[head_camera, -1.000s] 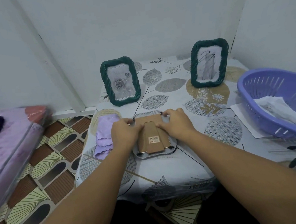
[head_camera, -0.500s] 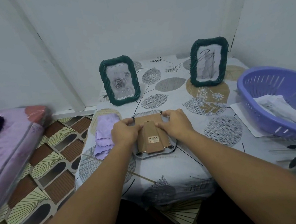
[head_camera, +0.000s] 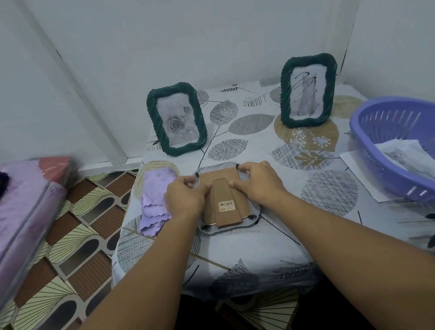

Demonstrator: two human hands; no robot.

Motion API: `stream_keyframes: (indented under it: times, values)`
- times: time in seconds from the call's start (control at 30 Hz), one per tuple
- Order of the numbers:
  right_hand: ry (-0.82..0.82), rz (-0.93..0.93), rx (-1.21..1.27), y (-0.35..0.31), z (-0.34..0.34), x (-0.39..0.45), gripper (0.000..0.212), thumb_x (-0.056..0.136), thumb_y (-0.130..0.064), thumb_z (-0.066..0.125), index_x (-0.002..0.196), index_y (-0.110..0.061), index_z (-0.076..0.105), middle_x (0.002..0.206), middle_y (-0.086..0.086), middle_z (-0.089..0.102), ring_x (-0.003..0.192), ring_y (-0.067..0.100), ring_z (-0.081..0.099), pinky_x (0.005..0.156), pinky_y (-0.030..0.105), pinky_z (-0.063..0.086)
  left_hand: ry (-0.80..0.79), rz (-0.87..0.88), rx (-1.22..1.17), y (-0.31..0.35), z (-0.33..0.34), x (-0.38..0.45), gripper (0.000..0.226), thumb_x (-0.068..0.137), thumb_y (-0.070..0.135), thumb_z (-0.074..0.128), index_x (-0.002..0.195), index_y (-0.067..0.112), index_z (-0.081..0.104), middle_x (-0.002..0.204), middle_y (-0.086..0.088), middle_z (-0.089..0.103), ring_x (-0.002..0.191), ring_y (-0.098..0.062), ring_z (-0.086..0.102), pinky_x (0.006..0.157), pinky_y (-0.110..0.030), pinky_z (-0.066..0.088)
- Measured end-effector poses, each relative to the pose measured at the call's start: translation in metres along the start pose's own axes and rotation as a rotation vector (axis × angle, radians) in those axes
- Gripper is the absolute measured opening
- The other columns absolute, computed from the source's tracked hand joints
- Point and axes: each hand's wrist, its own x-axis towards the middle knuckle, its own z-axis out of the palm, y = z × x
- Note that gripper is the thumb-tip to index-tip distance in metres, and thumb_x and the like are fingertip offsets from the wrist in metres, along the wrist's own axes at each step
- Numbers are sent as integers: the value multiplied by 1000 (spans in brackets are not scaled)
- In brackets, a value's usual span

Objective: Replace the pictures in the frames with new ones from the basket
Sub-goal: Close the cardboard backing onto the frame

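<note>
A picture frame (head_camera: 224, 206) lies face down near the table's front, its brown cardboard back and stand facing up. My left hand (head_camera: 186, 195) rests on its left side, fingers curled at the upper left corner clip. My right hand (head_camera: 258, 185) lies on the right side, fingertips pinching at the upper right corner clip. Two green braided frames stand at the back: one with a rose picture (head_camera: 176, 119) on the left, one with an ink drawing (head_camera: 307, 91) on the right. A purple basket (head_camera: 394, 132) at the right holds paper pictures (head_camera: 412, 158).
A lilac cloth (head_camera: 154, 200) lies left of the face-down frame. A loose white sheet (head_camera: 357, 170) pokes out from under the basket. The leaf-print tablecloth (head_camera: 261, 139) covers a small table in a wall corner. A purple mattress (head_camera: 16, 210) lies on the floor at left.
Both hands stay on the face-down frame; the fingertips have shifted slightly at the upper corner clips. The view has tilted a little.
</note>
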Motion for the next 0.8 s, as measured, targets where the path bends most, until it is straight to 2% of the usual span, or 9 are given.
stream_keyframes:
  times: [0.1,0.3,0.47,0.67,0.8]
  values:
    - [-1,-3,-7,0,0,0,59,87,-54,74,139,-29,61,134,10,52,123,29,55,107,43,46,-22,6,11,0,-1,0,47,76,36,88,116,16,74,104,-2,71,100,-22,66,94,-41,54]
    - [-3,0,-6,0,-1,-1,59,87,-53,74,140,-30,61,135,10,51,125,29,55,106,42,46,-57,18,24,3,-4,-4,44,82,34,84,123,22,74,110,-1,76,101,-17,67,87,-27,50]
    - [-3,8,-12,-1,-1,-1,59,88,-54,73,141,-31,59,135,9,51,125,29,54,105,41,46,-81,-25,36,6,-4,0,34,81,35,83,115,34,77,113,-1,75,105,-21,65,96,-38,55]
    - [-9,7,-6,-1,0,-1,59,88,-54,74,140,-31,60,135,9,51,126,29,53,106,43,45,-12,23,43,2,-2,-2,44,77,36,87,115,19,72,100,1,66,101,-22,64,93,-40,53]
    - [-10,5,-6,0,-1,0,59,88,-54,73,141,-30,60,135,10,52,126,29,53,107,42,45,-35,26,40,4,-3,-4,47,79,36,85,122,21,73,111,-3,71,104,-22,64,96,-40,54]
